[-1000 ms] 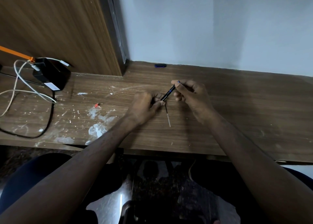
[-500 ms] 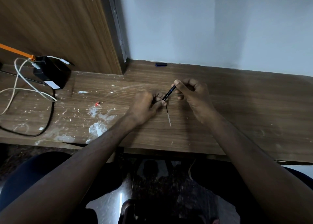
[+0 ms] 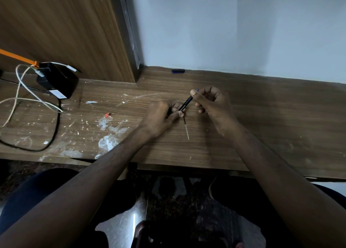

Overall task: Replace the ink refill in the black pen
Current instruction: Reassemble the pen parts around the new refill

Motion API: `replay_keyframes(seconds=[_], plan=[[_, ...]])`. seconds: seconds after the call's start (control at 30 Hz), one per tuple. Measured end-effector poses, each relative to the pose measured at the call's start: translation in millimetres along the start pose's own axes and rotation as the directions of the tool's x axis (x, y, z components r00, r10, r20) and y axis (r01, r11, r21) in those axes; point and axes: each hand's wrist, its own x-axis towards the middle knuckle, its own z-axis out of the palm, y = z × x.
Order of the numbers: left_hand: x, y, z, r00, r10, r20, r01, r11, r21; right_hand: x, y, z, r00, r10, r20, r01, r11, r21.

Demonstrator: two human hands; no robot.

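Both hands hold the black pen (image 3: 186, 103) above the wooden desk (image 3: 262, 120), tilted with its upper end toward the right. My left hand (image 3: 161, 116) pinches its lower end. My right hand (image 3: 213, 105) grips its upper end, where a bit of blue shows at the thumb tip. A thin ink refill (image 3: 186, 128), dark at the top and pale at the bottom, lies on the desk just below my left fingers. Whether another refill sits inside the pen is hidden.
A small dark blue cap-like piece (image 3: 178, 71) lies at the wall. A black box (image 3: 60, 81) with white and black cables (image 3: 28, 97) sits at the left. White paint smears (image 3: 107, 139) and a tiny red bit (image 3: 107, 115) mark the desk's left part.
The hands and pen stay in nearly the same place; my right hand has shifted slightly on the pen's upper end. The refill on the desk has not moved.
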Motion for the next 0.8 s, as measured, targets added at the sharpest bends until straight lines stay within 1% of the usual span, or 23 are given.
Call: replay_keyframes(seconds=[0.07, 0.17, 0.2, 0.23, 0.33, 0.4, 0.43, 0.5, 0.57, 0.6, 0.73, 0.8], plan=[[0.8, -0.5, 0.1, 1.000, -0.003, 0.003, 0.003, 1.000, 0.010, -0.6, -1.2, 0.9, 1.000, 0.010, 0.013, -0.010, 1.000, -0.003], [1.1, -1.2, 0.2, 1.000, -0.019, 0.007, 0.019, 1.000, 0.006, -2.8, -3.9, 0.9, 0.993, -0.007, 0.118, 0.007, 1.000, 0.002], [1.1, -1.4, -0.1, 1.000, -0.020, 0.006, 0.020, 1.000, -0.003, -3.9, -4.0, 1.4, 0.992, -0.019, 0.126, 0.021, 1.000, -0.015], [1.2, -1.3, -0.4, 1.000, -0.017, 0.005, 0.017, 1.000, -0.006, -4.8, -3.8, 2.0, 0.994, -0.025, 0.104, 0.028, 0.999, -0.030], [1.0, -1.2, -0.5, 1.000, 0.004, 0.013, -0.004, 1.000, -0.001, -5.1, -2.4, 1.1, 0.999, -0.021, -0.042, 0.017, 0.997, -0.080], [0.7, -2.0, 0.3, 1.000, 0.014, 0.016, -0.014, 1.000, 0.002, -4.0, -2.1, -0.7, 0.996, -0.003, -0.085, -0.004, 0.997, -0.077], [0.7, -2.5, 0.7, 1.000, 0.014, 0.016, -0.014, 1.000, 0.003, -3.3, -2.1, -1.0, 0.997, 0.017, -0.077, -0.021, 0.999, -0.047], [1.3, -3.3, 0.9, 1.000, 0.008, 0.017, -0.008, 1.000, 0.001, -1.4, -2.4, -1.2, 0.999, 0.038, 0.003, -0.038, 0.999, 0.010], [2.2, -4.3, 0.7, 1.000, 0.004, 0.010, -0.004, 1.000, -0.002, -1.3, -2.4, 0.5, 0.997, 0.010, 0.079, -0.010, 1.000, 0.001], [2.5, -4.6, 0.4, 1.000, 0.004, 0.008, -0.004, 1.000, -0.003, -1.9, -1.7, 1.5, 0.997, -0.002, 0.077, 0.003, 1.000, -0.017], [2.4, -5.3, 1.2, 1.000, 0.011, 0.020, -0.011, 1.000, -0.004, -2.1, -1.0, 0.7, 0.995, 0.023, -0.102, -0.027, 0.999, -0.038], [2.4, -5.7, 1.4, 1.000, 0.005, 0.021, -0.005, 1.000, -0.004, -1.1, -0.4, -1.3, 0.994, 0.054, -0.099, -0.055, 0.998, -0.009]])
